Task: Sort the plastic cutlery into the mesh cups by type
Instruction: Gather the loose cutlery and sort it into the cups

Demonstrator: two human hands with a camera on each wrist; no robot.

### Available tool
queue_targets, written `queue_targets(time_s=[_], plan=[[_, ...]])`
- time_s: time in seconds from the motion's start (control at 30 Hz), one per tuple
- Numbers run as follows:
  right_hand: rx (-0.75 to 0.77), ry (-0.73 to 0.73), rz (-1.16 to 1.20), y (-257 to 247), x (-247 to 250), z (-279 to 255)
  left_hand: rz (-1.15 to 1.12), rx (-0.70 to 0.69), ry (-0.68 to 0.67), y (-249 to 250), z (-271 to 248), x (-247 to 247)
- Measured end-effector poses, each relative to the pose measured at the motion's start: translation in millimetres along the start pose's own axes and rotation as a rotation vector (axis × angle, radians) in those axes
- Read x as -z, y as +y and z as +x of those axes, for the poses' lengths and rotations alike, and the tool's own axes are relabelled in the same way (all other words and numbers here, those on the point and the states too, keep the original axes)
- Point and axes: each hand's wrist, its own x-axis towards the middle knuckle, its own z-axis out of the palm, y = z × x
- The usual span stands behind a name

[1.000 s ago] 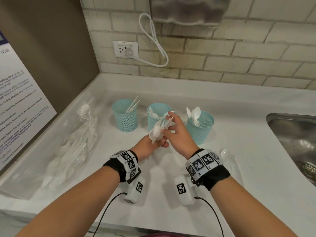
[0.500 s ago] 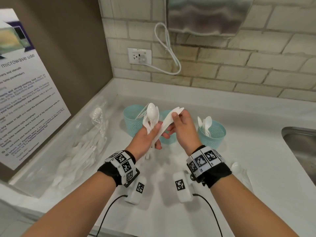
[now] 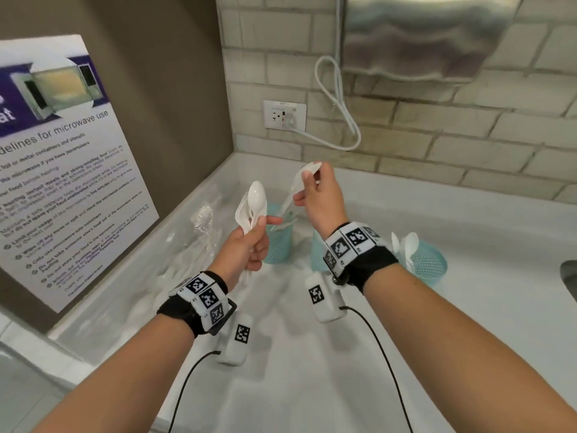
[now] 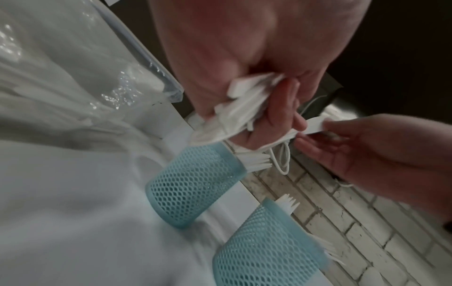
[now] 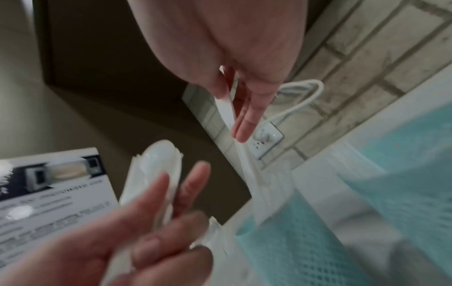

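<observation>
My left hand [image 3: 259, 226] grips a bundle of white plastic cutlery [image 3: 253, 204] by the handles, a spoon bowl on top; the handle ends [image 4: 244, 104] stick out of the fist. My right hand [image 3: 309, 182] pinches a single white piece [image 3: 296, 190] just right of the bundle and apart from it; its type is unclear. Below the hands stand three teal mesh cups: the left cup [image 3: 278, 245], the middle cup [image 3: 317, 254] mostly hidden by my right wrist, and the right cup [image 3: 429, 265] with spoons. Fork tines poke from a cup [image 4: 266, 251].
A clear plastic bag of white cutlery [image 3: 187, 245] lies on the white counter [image 3: 312, 385] at the left. A steel sink [image 3: 569, 278] is at the right edge. Behind are a wall socket [image 3: 284, 115] with a cable and a microwave poster [image 3: 62, 151].
Both hands have risen from just above the cups. My right hand has drawn one piece up and to the right, out of the bundle. The view has tilted upward.
</observation>
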Motion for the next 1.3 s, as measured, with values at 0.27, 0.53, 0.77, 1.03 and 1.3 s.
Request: queue_targets(time_s=[0.27, 0.53, 0.77, 1.03, 1.3], plan=[[0.036, -0.024, -0.123, 17.7, -0.7, -13.9, -0.247, 0.091, -0.184, 0.0, 7.8, -7.3], [-0.036, -0.15, 0.036, 9.2, 5.0, -24.8, -0.329, 0.108, -0.19, -1.5, 12.1, -15.9], [0.124, 0.166, 0.177, -29.2, 22.4, -0.2, 0.084, -0.062, 0.112, -1.6, 11.4, -3.0], [-0.067, -0.004, -0.041, 13.4, -6.2, 0.2, 0.355, -0.11, 0.238, -10.2, 14.4, -7.2], [-0.013, 0.034, 0.099, -3.9, 6.2, -27.7, 0.469, -0.249, 0.238, -11.1, 21.1, -23.9]])
